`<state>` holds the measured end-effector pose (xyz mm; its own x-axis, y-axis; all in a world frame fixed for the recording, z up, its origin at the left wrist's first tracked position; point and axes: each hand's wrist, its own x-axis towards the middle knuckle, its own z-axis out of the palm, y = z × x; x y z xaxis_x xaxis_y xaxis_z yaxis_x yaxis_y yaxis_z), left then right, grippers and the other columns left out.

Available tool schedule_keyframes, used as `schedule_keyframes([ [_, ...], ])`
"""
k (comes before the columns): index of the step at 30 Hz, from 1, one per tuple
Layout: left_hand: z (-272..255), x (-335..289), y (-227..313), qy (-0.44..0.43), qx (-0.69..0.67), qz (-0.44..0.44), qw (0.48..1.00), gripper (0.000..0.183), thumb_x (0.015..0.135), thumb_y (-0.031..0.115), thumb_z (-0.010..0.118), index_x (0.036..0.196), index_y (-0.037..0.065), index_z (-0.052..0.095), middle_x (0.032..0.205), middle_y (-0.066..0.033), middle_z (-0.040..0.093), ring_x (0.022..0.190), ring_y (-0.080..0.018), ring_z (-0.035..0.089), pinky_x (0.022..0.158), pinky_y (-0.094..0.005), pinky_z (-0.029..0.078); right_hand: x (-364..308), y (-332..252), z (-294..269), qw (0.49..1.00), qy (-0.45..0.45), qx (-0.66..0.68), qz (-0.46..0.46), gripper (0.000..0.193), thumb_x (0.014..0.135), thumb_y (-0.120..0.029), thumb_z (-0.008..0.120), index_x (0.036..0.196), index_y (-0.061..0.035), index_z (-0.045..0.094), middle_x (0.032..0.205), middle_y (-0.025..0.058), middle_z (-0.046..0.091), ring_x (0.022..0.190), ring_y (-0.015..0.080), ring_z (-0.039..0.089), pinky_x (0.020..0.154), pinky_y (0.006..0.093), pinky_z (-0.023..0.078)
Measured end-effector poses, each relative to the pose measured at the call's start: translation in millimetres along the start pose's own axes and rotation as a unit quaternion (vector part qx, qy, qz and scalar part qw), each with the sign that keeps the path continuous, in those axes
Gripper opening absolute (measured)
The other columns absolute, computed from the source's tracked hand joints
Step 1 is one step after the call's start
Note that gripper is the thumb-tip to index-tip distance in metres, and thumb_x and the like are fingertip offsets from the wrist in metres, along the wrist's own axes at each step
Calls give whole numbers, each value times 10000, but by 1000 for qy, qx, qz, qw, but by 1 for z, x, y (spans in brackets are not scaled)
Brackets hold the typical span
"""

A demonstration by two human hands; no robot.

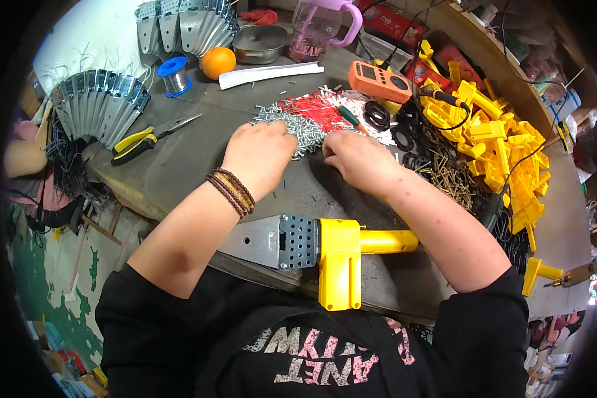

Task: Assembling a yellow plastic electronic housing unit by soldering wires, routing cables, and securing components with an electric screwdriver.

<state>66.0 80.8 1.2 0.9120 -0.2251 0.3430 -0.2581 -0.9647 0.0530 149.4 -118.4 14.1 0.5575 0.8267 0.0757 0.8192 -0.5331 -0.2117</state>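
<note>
My left hand is at the near left edge of a pile of silver screws, its fingers curled down and their tips hidden. To its right, my right hand is bent with thumb and fingers drawn together; whatever it may hold is out of sight. Below both hands, by the table's front edge, lies a yellow plastic tool housing with a handle pointing right. A grey metal guard with a perforated section joins it on the left. Small red parts and white parts lie behind the screws.
Yellow-handled pliers, a solder spool and an orange sit left. A green-handled screwdriver, black rings and brass-coloured screws are right. Yellow housings pile farther right, beside an orange meter.
</note>
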Motion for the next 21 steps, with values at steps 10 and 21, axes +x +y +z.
schedule_keyframes([
  [10, -54, -59, 58, 112, -357, 126, 919, 170, 833, 6, 573, 996, 24, 618, 827, -101, 605, 771, -292, 583, 714, -365, 476, 11, 15, -3, 996, 12, -48, 73, 201, 801, -163, 699, 920, -9, 648, 929, 180, 672, 918, 356, 636, 812, 424, 497],
  [21, -66, -108, 97, 32, -364, 173, 915, 211, 704, 111, 766, 872, 95, 640, 1014, -64, 647, 1005, -268, 605, 927, -444, 428, 3, 17, 8, 998, 52, -19, 31, 173, 848, -159, 654, 942, -19, 612, 959, 159, 642, 970, 343, 603, 847, 424, 476],
])
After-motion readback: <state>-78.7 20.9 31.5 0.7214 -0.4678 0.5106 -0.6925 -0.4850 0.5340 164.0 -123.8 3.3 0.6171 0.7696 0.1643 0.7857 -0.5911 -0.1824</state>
